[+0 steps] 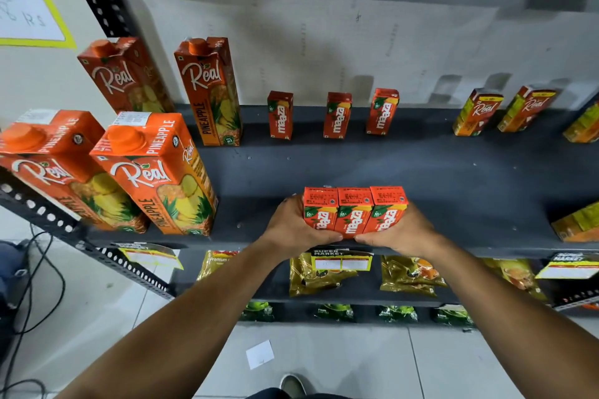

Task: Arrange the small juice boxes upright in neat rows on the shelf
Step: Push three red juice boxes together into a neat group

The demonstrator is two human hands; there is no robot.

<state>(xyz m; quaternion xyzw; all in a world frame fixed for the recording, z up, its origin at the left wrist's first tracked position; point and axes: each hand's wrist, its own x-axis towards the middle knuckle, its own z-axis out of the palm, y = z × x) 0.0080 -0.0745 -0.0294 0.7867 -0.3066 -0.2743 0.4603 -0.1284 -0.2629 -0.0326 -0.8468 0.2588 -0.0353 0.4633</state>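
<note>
With the left hand and right hand squeezing 3 boxes upright between them at the shelf front edge, uneven pressure could pop the middle box out or topple the row off the lip.

dark metal shelving, white wall, tiled floor

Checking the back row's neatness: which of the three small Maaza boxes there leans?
The rightmost back box; it tilts right, while the other two stand straight.
</note>
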